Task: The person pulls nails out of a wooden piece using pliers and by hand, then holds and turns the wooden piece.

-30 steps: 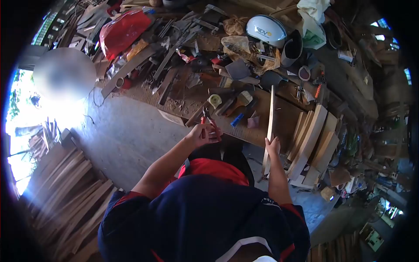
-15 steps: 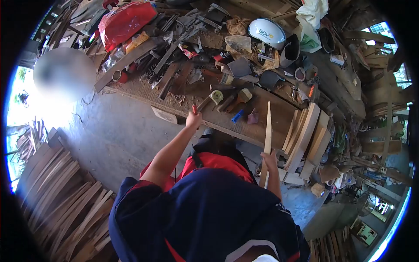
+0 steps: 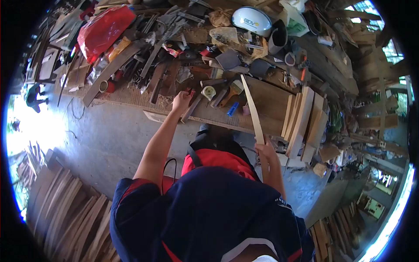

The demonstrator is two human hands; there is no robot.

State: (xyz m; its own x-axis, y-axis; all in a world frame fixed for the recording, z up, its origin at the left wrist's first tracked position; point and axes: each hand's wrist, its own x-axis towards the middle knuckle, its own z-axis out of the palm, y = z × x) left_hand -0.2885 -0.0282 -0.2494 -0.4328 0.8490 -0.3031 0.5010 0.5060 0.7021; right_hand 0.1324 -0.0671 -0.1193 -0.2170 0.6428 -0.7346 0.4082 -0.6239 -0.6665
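Note:
My left hand [image 3: 181,102] is closed round a slim red stick-like tool [image 3: 191,92], whose kind I cannot make out. It is over the bench's front edge, just left of a short wooden bar [image 3: 193,109] and a tape measure [image 3: 208,92]. My right hand [image 3: 265,149] grips a long, slightly curved wooden strip [image 3: 252,105] near its lower part. The strip's narrow tip points away over the bench, beside a wide paintbrush [image 3: 235,89] and a blue plastic piece [image 3: 233,109].
Cut wooden pieces [image 3: 301,118] stand at the bench's right end. Scattered tools, a red bag [image 3: 106,32], a white helmet [image 3: 252,21] and a red can [image 3: 106,87] crowd the workbench [image 3: 270,102]. Curved boards [image 3: 65,209] lean in a stack at lower left.
My left hand has moved left, away from the wooden bar, with the red tool in it. The strip in my right hand now leans further left. The whole view has shifted.

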